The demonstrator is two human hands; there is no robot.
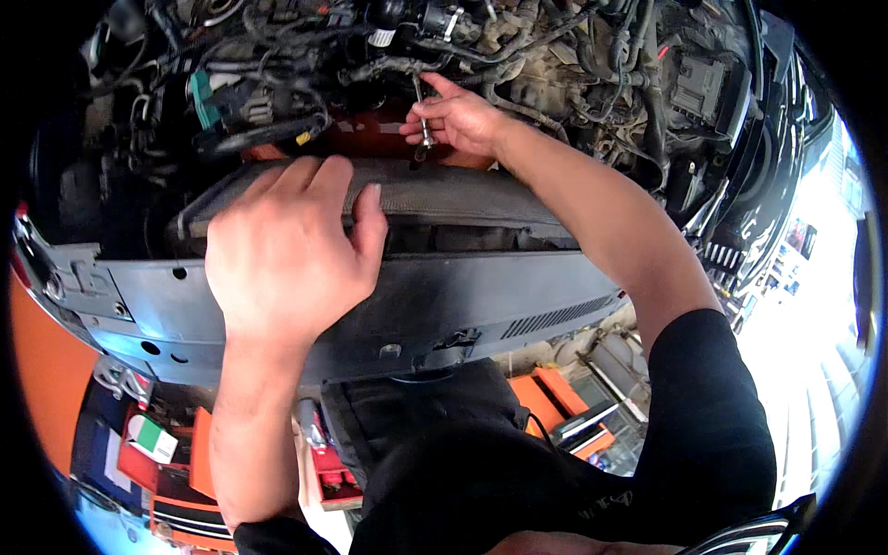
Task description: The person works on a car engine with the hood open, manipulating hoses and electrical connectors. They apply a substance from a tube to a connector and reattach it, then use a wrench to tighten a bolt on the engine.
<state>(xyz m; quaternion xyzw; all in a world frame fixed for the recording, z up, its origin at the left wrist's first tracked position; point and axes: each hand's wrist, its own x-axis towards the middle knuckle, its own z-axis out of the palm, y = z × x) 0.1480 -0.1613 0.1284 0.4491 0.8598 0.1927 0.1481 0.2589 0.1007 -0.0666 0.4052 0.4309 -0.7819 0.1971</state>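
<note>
My right hand (pixel 462 120) reaches into the engine bay from the right. Its thumb and fingers close around a slim chrome ratchet wrench (pixel 423 116), with the rounded head at the lower end. The index finger points along it toward a dark metal part above, where the tool's upper end lies. My left hand (pixel 287 245) is palm down over the dark radiator (pixel 444 192), fingers loosely bent and thumb apart. Its fingertips are hidden, and whether it touches the radiator I cannot tell.
Hoses and wiring crowd the engine bay (pixel 546 83). A grey front panel (pixel 462 287) crosses before me. Below stand an orange tool drawer (pixel 550 398) on the right and an orange and black tool cabinet (pixel 190 518) on the left. A teal part (pixel 203 100) sits at the bay's left.
</note>
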